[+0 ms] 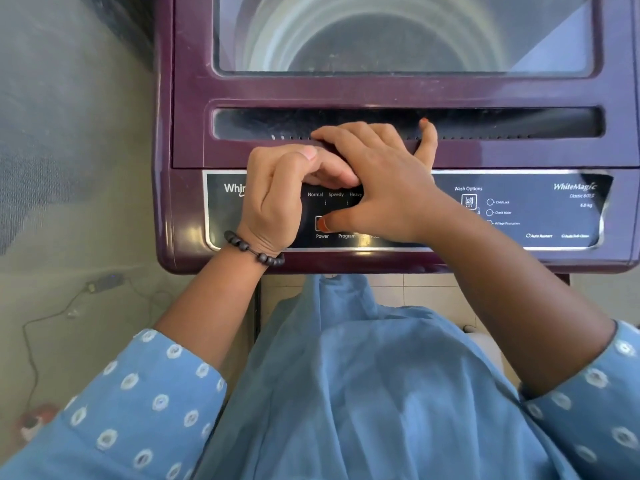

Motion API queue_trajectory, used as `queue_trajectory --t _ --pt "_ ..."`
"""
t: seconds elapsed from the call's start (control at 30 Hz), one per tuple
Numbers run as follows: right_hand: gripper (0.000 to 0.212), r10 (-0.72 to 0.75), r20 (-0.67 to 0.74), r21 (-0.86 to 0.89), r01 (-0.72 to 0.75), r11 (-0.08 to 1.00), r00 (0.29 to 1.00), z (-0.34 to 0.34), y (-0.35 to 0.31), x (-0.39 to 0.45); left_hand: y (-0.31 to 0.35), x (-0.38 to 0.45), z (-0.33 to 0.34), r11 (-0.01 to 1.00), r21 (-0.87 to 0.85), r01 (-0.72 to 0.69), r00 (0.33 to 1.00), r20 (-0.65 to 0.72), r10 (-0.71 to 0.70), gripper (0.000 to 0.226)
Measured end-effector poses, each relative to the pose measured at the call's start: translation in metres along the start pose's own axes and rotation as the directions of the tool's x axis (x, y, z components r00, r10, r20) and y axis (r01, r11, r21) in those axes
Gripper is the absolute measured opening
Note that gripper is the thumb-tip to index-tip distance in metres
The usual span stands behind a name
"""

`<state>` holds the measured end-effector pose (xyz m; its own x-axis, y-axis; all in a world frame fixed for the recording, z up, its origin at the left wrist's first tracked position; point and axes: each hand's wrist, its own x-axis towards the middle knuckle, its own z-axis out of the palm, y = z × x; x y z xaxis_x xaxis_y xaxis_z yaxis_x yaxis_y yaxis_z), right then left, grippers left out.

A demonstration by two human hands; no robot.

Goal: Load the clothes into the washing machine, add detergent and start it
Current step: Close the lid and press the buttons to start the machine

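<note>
A purple top-loading washing machine (180, 140) fills the upper view. Its lid (519, 154) is down, and the steel drum (346, 39) shows blurred through the glass window. My left hand (273, 199) is curled at the lid's front lip, thumb on top and fingers tucked under the edge. My right hand (377, 181) lies across it. Its fingers are spread into the dark handle recess (519, 123), and its thumb tip rests on the Power button (320, 223) of the control panel (536, 209). No clothes or detergent are in view.
A blue patterned garment I am wearing hangs below the machine's front edge. On the grey floor to the left lie a black adapter (104, 282) and its cable. Pale tiles (415, 289) show under the machine.
</note>
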<state>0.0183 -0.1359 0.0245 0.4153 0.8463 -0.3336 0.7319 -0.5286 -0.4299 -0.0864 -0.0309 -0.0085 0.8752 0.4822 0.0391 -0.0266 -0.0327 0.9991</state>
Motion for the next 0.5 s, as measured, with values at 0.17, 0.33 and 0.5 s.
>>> queue_trajectory --t 0.17,0.33,0.5 --pt "0.091 -0.002 -0.005 0.017 0.002 1.000 1.000 0.0000 -0.0001 0.0005 -0.0002 0.0008 -0.0005 1.000 -0.007 0.007 1.000 0.009 -0.007 0.045" --pt "0.097 -0.038 0.025 -0.007 0.038 0.999 0.999 -0.0015 0.0023 0.0001 0.0004 0.0003 0.0017 1.000 0.004 0.001 1.000 -0.004 -0.001 0.045" --pt "0.114 -0.063 0.121 -0.022 0.066 0.998 0.991 -0.0081 0.0055 0.0002 -0.0004 0.0007 0.0026 1.000 0.027 -0.012 1.000 -0.011 0.012 0.046"
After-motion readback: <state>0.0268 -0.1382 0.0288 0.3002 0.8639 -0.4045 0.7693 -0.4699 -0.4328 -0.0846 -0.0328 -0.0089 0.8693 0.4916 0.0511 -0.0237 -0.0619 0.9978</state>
